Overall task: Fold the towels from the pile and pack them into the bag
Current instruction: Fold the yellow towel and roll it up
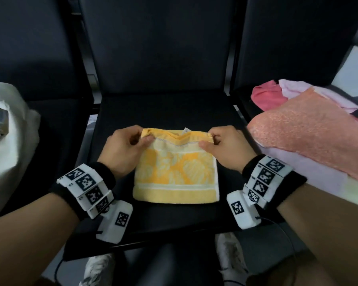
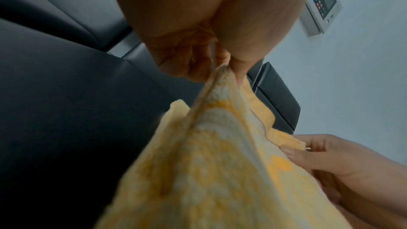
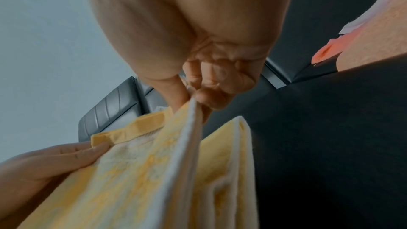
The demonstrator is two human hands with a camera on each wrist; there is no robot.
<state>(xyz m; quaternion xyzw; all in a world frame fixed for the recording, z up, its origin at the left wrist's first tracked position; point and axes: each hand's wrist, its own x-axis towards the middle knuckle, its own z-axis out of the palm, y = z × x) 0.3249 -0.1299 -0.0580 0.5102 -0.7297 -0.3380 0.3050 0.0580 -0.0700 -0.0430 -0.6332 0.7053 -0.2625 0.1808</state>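
A yellow patterned towel (image 1: 175, 172) lies folded on the black chair seat (image 1: 163, 114) in the middle of the head view. My left hand (image 1: 128, 145) pinches its far left corner between thumb and fingers, and my right hand (image 1: 219, 145) pinches the far right corner. The wrist views show the same: the towel (image 2: 220, 171) hangs from my left hand (image 2: 220, 65), and the towel (image 3: 167, 171) is pinched by my right hand (image 3: 193, 100). The far edge is lifted slightly off the seat. A white bag (image 1: 6, 145) stands on the chair to the left.
A pile of towels (image 1: 310, 131), orange, pink and lilac, sits on the chair to the right. Dark chair backs (image 1: 157, 42) rise behind the seat. My shoes (image 1: 97, 267) show below the seat's front edge. A wall panel (image 2: 321, 3) hangs on the pale wall.
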